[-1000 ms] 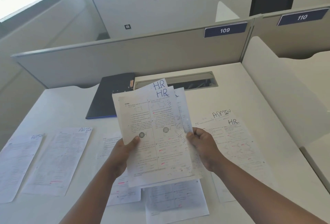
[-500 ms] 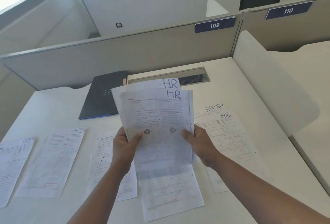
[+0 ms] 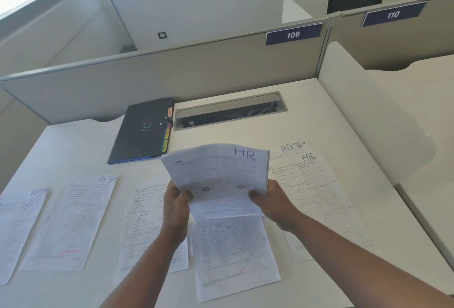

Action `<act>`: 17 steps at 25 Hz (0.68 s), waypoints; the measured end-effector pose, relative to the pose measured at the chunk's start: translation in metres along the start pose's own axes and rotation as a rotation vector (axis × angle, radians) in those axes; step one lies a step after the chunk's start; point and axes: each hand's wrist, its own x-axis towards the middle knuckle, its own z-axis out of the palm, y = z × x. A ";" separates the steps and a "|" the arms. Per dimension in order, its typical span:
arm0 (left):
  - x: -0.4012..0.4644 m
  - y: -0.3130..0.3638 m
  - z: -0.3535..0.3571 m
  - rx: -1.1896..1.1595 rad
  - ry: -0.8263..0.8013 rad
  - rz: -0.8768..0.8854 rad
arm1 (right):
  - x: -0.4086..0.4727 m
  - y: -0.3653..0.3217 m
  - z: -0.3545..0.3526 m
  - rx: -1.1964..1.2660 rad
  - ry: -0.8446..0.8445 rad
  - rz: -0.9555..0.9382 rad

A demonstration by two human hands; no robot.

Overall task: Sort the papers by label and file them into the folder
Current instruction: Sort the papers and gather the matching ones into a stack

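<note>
Both hands hold a squared-up stack of HR papers [image 3: 221,172] above the desk, the top sheet marked "HR" in blue. My left hand [image 3: 175,205] grips the stack's left edge and my right hand [image 3: 269,203] grips its right edge, thumbs on top. The dark folder [image 3: 142,131] with coloured tabs lies shut at the back left. On the desk lie two sheets marked ADMIN [image 3: 71,221] at the left, an unlabelled sheet [image 3: 145,221] under my left arm, another sheet [image 3: 233,256] below the stack, and ADMIN and HR sheets [image 3: 317,192] at the right.
A grey partition [image 3: 172,72] with plate 109 closes the back of the white desk [image 3: 344,116]. An open cable tray [image 3: 228,111] sits beside the folder. A white side divider [image 3: 368,111] bounds the right.
The fanned HR sheets have been brought together into one even stack and lowered and tipped flatter. The view has tilted slightly, so the desk appears lower.
</note>
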 end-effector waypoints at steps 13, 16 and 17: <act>-0.003 -0.026 -0.001 0.027 -0.027 -0.141 | -0.005 0.018 -0.006 0.015 -0.053 0.089; -0.003 -0.031 -0.001 0.089 -0.078 -0.158 | -0.010 0.018 -0.008 0.028 -0.040 0.099; -0.001 -0.031 -0.001 0.106 -0.088 -0.156 | -0.011 0.017 -0.010 0.028 -0.036 0.093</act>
